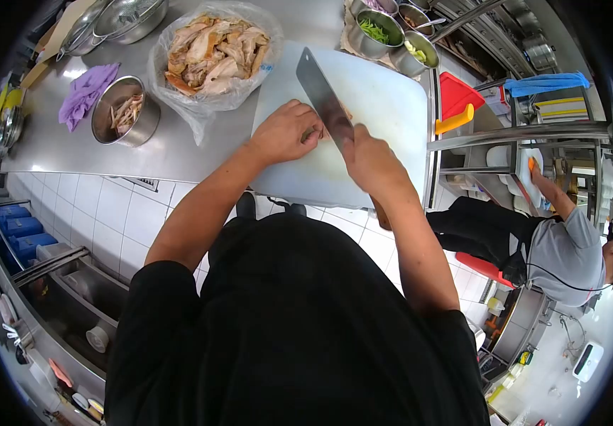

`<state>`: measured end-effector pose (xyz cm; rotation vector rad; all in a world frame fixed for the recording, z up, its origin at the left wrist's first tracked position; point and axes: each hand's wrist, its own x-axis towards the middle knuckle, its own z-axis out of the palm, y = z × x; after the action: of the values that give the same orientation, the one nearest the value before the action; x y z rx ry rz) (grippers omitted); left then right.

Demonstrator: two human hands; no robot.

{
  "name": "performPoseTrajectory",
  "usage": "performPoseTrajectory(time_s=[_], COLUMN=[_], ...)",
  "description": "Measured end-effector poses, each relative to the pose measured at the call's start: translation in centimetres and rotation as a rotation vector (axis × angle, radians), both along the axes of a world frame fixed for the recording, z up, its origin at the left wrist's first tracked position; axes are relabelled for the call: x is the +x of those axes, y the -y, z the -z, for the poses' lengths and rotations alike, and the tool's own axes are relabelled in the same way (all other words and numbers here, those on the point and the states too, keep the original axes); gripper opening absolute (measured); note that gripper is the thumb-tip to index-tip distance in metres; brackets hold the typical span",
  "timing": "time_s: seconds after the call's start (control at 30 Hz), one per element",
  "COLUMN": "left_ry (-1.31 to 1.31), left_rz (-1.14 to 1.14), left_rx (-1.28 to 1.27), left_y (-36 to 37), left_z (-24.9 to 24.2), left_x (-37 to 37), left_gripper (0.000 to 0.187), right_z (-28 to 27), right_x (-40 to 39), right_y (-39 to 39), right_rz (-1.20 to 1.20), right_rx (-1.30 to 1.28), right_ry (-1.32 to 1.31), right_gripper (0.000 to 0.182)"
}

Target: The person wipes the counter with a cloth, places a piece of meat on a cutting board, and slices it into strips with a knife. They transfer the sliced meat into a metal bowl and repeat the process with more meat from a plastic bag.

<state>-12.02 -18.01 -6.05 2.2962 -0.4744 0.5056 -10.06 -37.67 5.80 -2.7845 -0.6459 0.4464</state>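
My right hand point(377, 162) grips a broad cleaver point(323, 92) by its handle. Its blade slants up and to the left over the white cutting board point(391, 92). Close to the left of the blade, my left hand point(288, 131) is closed with curled fingers on a small piece of meat, mostly hidden by the hand and the blade. A clear plastic bag point(203, 117) left of the board is full of cut chicken pieces point(217, 53). Further left, a steel pot point(146, 122) contains thin strips of meat point(127, 113).
A purple cloth point(88, 94) and steel strainers point(130, 21) lie at the left. Steel pots with chopped greens point(375, 30) stand behind the board. A red container point(459, 96) with a yellow handle point(455, 121) is at the right. Another person point(565, 248) works at the far right.
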Motion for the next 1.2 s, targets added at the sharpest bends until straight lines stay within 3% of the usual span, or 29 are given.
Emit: performPoseTrajectory(time_s=[0.2,0.37,0.5,0.6,0.67,0.83,1.0,1.07,1.2], left_ry=[0.081,-0.008,-0.136,-0.243,-0.269,-0.206,0.054,0.166,0.394], left_rz=[0.024,-0.063,-0.206,-0.225,-0.2,-0.328,-0.507,-0.594,-0.817], left_rx=[0.056,0.106,0.307,0.383,0.308,0.095,-0.123,-0.112,-0.1], left_y=[-0.1,-0.1,1.6,3.3,5.3,9.7,7.0,3.6,-5.0], left_z=[0.4,-0.2,-0.8,-0.9,-0.9,-0.2,0.5,-2.4,-9.8], left_x=[0.0,-1.6,-0.2,3.2,4.8,5.6,5.3,3.5,-0.9], left_gripper=[0.012,0.047,0.082,0.092,0.091,0.078,0.053,0.05,0.042], right_z=[5.0,2.3,4.1,5.1,4.9,7.5,6.3,7.2,-0.3], right_x=[-0.9,-0.3,-0.8,-1.9,-2.2,-3.2,-2.8,-2.5,-3.8], right_y=[-0.7,3.9,11.0,13.5,13.2,8.1,2.4,0.8,-5.4], right_rz=[0.051,0.098,0.458,0.583,0.606,0.315,0.266,0.089,-0.196], right_rx=[0.114,0.276,0.415,0.431,0.336,0.215,0.47,0.546,0.614], right_ry=[0.063,0.054,-0.01,-0.057,-0.059,0.097,-0.22,-0.063,-0.129], right_gripper=[0.029,0.034,0.041,0.051,0.056,0.06,0.064,0.064,0.061])
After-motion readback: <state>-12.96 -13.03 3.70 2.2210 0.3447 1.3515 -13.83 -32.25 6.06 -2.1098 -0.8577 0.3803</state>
